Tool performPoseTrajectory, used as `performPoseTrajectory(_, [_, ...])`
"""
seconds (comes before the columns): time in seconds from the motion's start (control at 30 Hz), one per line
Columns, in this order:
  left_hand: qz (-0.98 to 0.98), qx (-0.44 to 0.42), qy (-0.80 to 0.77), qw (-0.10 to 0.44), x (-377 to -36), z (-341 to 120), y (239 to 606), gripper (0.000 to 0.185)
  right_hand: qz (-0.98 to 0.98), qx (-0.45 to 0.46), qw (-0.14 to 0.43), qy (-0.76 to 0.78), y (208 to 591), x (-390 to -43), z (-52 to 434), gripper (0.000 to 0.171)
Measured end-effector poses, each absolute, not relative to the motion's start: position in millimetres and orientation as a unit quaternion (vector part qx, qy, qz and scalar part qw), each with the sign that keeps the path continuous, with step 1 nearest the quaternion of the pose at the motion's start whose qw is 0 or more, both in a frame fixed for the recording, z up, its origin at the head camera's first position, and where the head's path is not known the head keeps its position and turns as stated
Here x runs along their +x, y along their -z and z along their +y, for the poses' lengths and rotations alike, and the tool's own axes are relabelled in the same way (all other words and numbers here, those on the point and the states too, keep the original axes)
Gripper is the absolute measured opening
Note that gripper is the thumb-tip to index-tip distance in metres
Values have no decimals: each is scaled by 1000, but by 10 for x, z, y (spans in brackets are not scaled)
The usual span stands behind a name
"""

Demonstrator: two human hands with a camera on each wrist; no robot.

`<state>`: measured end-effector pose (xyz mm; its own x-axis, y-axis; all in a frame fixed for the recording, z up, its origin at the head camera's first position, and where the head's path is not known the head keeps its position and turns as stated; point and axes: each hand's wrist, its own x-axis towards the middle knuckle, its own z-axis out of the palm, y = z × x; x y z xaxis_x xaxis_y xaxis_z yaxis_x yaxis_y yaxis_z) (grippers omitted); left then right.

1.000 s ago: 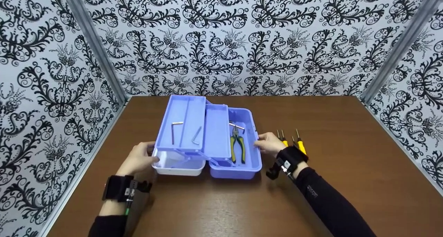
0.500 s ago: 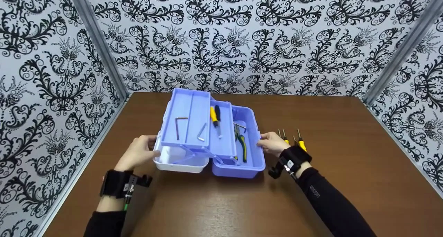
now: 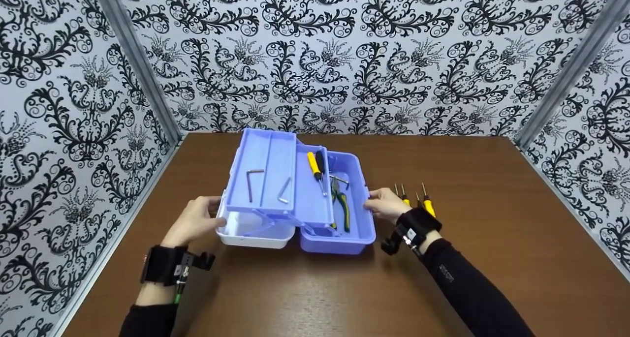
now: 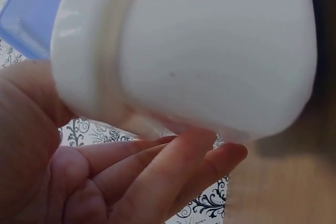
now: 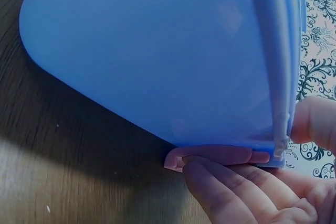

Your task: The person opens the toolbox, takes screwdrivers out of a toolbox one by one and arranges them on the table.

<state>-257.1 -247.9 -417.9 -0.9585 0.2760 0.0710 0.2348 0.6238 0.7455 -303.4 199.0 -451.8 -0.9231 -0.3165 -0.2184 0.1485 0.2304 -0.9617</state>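
An open purple toolbox (image 3: 337, 245) is located left of the middle of the table (image 3: 315, 288), toward its far edge, two hex keys (image 3: 249, 187) in its upper tray (image 3: 281, 155) and pliers (image 3: 345, 211) in its base (image 3: 360, 219). The left hand (image 3: 193, 221) holds the white lid (image 3: 256, 241) between thumb and fingers; the right hand (image 3: 388, 205) pinches the base's right wall at a pink latch (image 5: 220, 154). Yellow-handled screwdrivers (image 3: 427, 208) lie just beyond the right hand, nearer the table's right edge.

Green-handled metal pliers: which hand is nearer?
Right. The right hand grips the periwinkle plastic box, right of the pliers; the left hand holds the white plastic lid, farther left.
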Motion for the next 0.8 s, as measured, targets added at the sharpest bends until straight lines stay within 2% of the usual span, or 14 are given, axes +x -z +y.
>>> performPoseTrajectory(0.27, [891, 122, -436, 42, -2558, -2499, 4331, 55, 761, -64, 191, 617, 4521, -3028, 1967, 46])
performPoseTrajectory(0.8, [902, 112, -414, 39, -2548, -2539, 4457, 52, 788, -62, 179, 586, 4512, -3025, 1910, 48])
